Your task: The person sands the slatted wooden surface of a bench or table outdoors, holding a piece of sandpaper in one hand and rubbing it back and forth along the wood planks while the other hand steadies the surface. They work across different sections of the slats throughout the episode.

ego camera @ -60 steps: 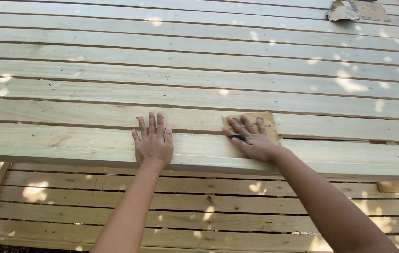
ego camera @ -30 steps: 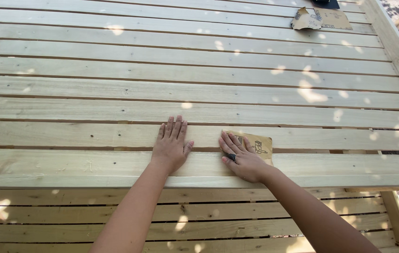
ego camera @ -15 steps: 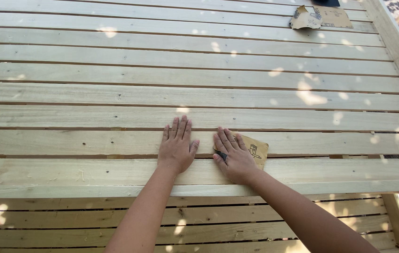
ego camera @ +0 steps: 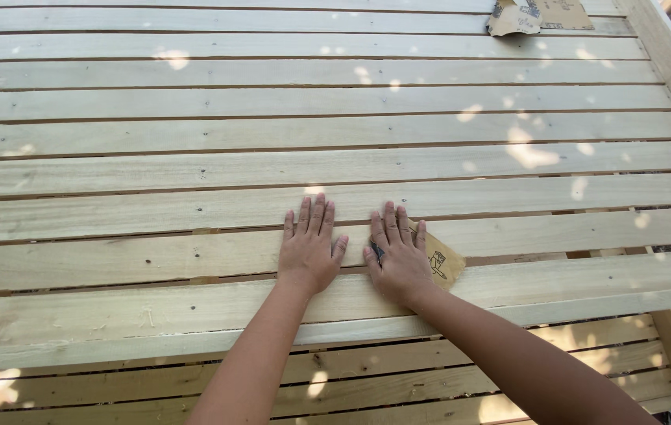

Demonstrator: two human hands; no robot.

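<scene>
Pale slatted timber platform (ego camera: 194,169) filling view, dappled sunlight lying across boards, narrow gaps showing between slats. Left hand (ego camera: 309,250) lying flat, fingers together, pressing bare plank, likely bracing body. Right hand (ego camera: 398,258) lying flat, fingers slightly spread, pinning tan sheet of sandpaper (ego camera: 442,260) against same plank, palm pressure likely giving abrasive its bite. Most of sheet hiding under palm; only one corner showing. Small dark mark by thumb too small to identify. Spare torn brown sandpaper sheets (ego camera: 536,14) lying at far edge, partly cropped by frame.
</scene>
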